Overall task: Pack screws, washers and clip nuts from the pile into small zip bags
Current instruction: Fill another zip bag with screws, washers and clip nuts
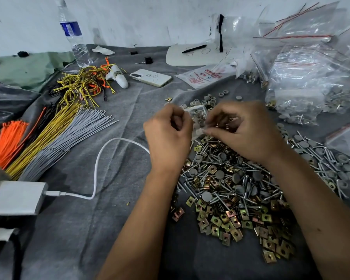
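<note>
Nearest cam: 2 bare forearms reaching fwd over grey felt cloth [117, 229]. Under/btwn them, mixed pile [230, 190]: long silver screws, round grey washers, square brass-coloured clip nuts, too many to count; clip nuts thickest at near edge.

Left hand [168, 138] & right hand [245, 130] both held above far edge of pile, fingers curled, pinching 1 small clear zip bag [198, 120] btwn them. Bag holds grey washers; count not readable, other contents can't tell.

Right, far side: heap of filled clear zip bags w/ red seal lines [311, 85], screws and grey washers visible inside, no. of bags not countable. 1 more zip bag [346, 138] lies at right edge beside pile.

Left: bundles of orange, yellow, grey cable ties [49, 138]. 1 white charger block [16, 199] w/ white cable [101, 158]. Far: 1 clear plastic water bottle, blue label [73, 35], upright; 1 white phone [151, 77] face down; 1 black pen [194, 48] on white sheet.
</note>
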Demonstrator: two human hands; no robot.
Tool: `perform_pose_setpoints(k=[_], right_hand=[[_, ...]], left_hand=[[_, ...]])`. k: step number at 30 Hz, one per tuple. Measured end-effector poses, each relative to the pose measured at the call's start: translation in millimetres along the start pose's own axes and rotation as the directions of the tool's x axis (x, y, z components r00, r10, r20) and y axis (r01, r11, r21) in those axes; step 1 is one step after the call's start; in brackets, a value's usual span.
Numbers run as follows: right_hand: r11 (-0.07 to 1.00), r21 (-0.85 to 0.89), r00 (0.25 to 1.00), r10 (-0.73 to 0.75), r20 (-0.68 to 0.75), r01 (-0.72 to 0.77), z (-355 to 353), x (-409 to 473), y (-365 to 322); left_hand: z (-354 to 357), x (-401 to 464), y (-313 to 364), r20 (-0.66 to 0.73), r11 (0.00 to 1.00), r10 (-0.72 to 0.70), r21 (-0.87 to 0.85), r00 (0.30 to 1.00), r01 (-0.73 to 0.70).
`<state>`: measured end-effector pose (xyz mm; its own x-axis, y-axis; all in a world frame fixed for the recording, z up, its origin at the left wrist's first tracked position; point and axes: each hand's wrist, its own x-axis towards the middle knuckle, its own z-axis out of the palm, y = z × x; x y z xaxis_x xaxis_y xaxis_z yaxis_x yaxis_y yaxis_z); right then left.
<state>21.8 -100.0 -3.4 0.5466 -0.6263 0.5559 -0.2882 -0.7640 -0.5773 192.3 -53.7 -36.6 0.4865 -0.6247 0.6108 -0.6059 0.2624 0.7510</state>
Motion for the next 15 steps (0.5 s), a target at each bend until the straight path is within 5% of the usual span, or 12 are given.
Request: perform_pose_setpoints(k=[2, 4, 6, 10, 15], right_hand=[[0.998, -0.015, 0.968, 0.066, 0.242, -0.065, -10, -1, -1], [0.982, -0.061, 0.847, 0.187, 0.498, -0.180, -14, -2, 0], [0.968, -0.114, 0.753, 0.247, 0.610, -0.225, -10, -3, 4], [0.963, -0.122, 0.754, 0.264, 0.602, -0.240, -4, -2, 6], [0.960, 0.024, 0.869, 0.242, 0.431, -0.279, -6, -2, 11]], left_hand=[[0, 1, 0, -0.029, 0.998, -0.049, -0.030, 0.998, 0.049], [0, 1, -1, -0.049, 0.996, -0.082, -0.038, 0.995, 0.080], [1, 1, -1, -0.055, 0.995, -0.096, -0.035, 0.994, 0.094], [0, 1, 0, -0.015, 0.997, -0.070, -0.015, 0.997, 0.070], [1, 1, 1, 0.027, 0.999, -0.045, 0.017, 0.999, 0.044]])
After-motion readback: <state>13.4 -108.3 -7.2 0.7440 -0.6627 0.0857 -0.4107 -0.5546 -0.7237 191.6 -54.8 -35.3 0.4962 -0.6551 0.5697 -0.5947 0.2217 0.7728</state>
